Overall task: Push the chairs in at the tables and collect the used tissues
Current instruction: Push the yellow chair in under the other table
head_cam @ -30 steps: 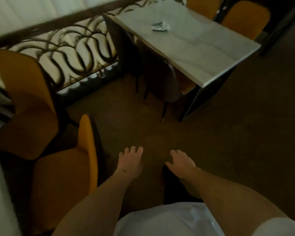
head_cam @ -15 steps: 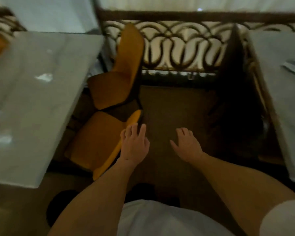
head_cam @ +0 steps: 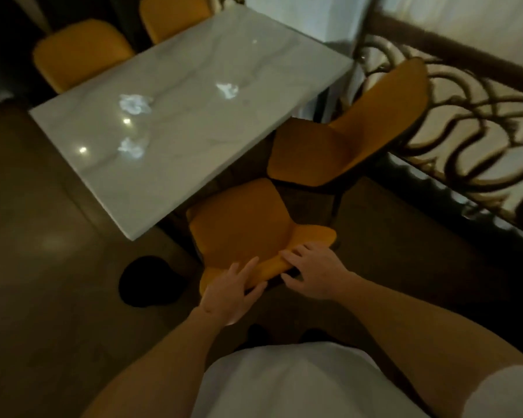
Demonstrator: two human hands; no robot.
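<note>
An orange chair point(head_cam: 242, 218) stands just in front of me, its seat partly under the white marble table point(head_cam: 194, 64). My left hand point(head_cam: 231, 292) and my right hand point(head_cam: 313, 271) both rest on the top edge of its backrest, fingers curled over it. A second orange chair point(head_cam: 338, 146) stands beside it, pulled out and turned at an angle. Three crumpled white tissues lie on the tabletop: one at the left middle point(head_cam: 135, 103), one nearer the front point(head_cam: 132, 147), one toward the right point(head_cam: 227, 89).
Two more orange chairs point(head_cam: 79, 52) point(head_cam: 172, 18) are tucked in at the table's far side. A dark scrolled metal railing point(head_cam: 471, 122) runs along the right. Brown floor point(head_cam: 43, 267) lies open to the left. A dark round shape point(head_cam: 148, 282) sits by the chair.
My view has swung left from the railing to this table. Both hands, which hovered free above the floor, now hold the near chair's backrest.
</note>
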